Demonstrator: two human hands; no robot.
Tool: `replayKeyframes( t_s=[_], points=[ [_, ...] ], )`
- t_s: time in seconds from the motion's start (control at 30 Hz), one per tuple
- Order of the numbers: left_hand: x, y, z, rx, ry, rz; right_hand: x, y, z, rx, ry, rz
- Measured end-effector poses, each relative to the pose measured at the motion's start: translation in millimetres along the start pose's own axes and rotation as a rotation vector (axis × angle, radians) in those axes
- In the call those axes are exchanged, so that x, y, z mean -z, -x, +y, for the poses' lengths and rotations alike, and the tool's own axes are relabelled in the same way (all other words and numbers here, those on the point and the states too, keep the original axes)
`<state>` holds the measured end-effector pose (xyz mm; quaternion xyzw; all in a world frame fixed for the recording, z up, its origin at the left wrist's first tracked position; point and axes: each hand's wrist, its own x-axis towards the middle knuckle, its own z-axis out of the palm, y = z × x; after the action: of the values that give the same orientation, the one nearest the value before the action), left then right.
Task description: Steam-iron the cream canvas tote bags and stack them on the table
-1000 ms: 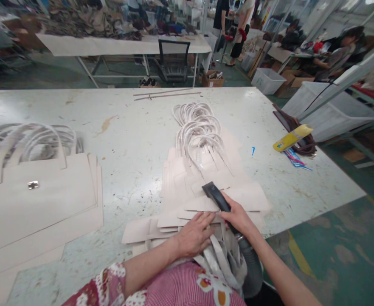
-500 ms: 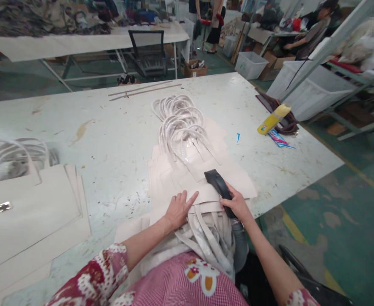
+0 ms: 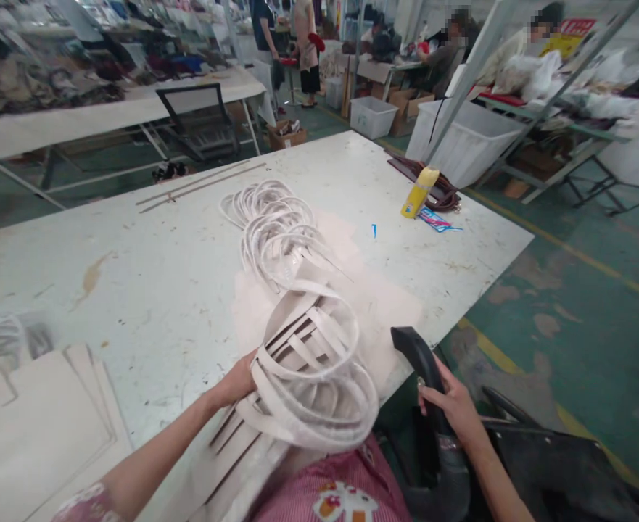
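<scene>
Cream panels with handles [image 3: 47,413] lie stacked on the bench [image 3: 178,290], well left of the left hand [image 3: 240,378] and its fingers; that group looks set aside, though whether it is finished I cannot tell. The left fingers, partly hidden, grip the edge of a tilted handled bundle [image 3: 311,428], its straps spilling rightward from them; this batch seems the one in hand. Beyond those fingers lie more looped handles [image 3: 286,225], done or left, unclear. Flat pale panels [image 3: 381,308] spread between both hands. The black nozzle [image 3: 411,344], clasped by the right hand [image 3: 452,402], seems lifted clear, its hose [image 3: 452,464] below those fingers; the batch looks unfinished.
</scene>
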<state>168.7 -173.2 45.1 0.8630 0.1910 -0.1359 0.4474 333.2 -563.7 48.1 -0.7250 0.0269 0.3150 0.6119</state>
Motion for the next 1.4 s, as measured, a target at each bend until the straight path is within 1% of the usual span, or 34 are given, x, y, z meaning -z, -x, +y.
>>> replayKeyframes(
  t_s=[0.07,0.13,0.2,0.27,0.33,0.4,0.5,0.6,0.67,0.7,0.77,0.83,0.9,0.97,1.07,1.13,1.23,1.3,1.37,1.4],
  points=[
    [15.4,17,-14,0.019,0.098,0.003,-26,19,6,-0.047,-0.013,-0.055],
    [25.9,37,-32,0.083,0.164,0.008,-56,37,8,-0.094,-0.027,-0.109],
    [31.5,57,-50,0.134,0.198,0.015,-88,54,11,-0.136,-0.034,-0.164],
    [34.2,77,-67,0.148,0.221,0.015,-120,67,17,-0.169,-0.024,-0.195],
    [35.8,95,-81,0.151,0.257,-0.008,-149,74,25,-0.179,-0.023,-0.173],
    [36.6,112,-92,0.177,0.321,-0.045,-174,73,29,-0.165,-0.040,-0.100],
    [35.8,133,-105,0.266,0.427,-0.083,-199,53,23,-0.121,-0.027,-0.002],
    [35.6,145,-115,0.323,0.497,-0.115,-209,28,5,-0.071,0.017,0.036],
    [38.9,149,-120,0.316,0.517,-0.112,-209,23,-5,-0.036,0.019,0.055],
    [41.8,151,-123,0.308,0.520,-0.100,-207,27,-6,-0.021,0.019,0.060],
    [49.1,153,-127,0.295,0.513,-0.074,-202,45,-4,-0.016,0.039,0.033],
    [56.6,155,-131,0.286,0.488,-0.057,-199,67,5,-0.067,0.064,-0.053],
    [62.1,156,-133,0.263,0.452,-0.055,-201,78,11,-0.146,0.074,-0.128],
    [64.6,156,-133,0.248,0.420,-0.067,-206,72,10,-0.174,0.078,-0.135],
    [63.5,154,-130,0.264,0.396,-0.081,-215,43,-5,-0.101,0.086,-0.095],
    [61.7,154,-129,0.285,0.384,-0.060,-218,30,-14,-0.059,0.074,-0.089],
    [61.2,154,-128,0.289,0.356,-0.020,-218,36,-16,-0.060,0.068,-0.130],
    [62.5,154,-128,0.277,0.342,-0.030,-223,43,-13,-0.072,0.082,-0.220],
    [63.9,155,-127,0.261,0.361,-0.062,-233,39,-14,-0.065,0.122,-0.285],
    [64.1,155,-126,0.258,0.378,-0.071,-239,32,-16,-0.052,0.144,-0.284]
  ],
)
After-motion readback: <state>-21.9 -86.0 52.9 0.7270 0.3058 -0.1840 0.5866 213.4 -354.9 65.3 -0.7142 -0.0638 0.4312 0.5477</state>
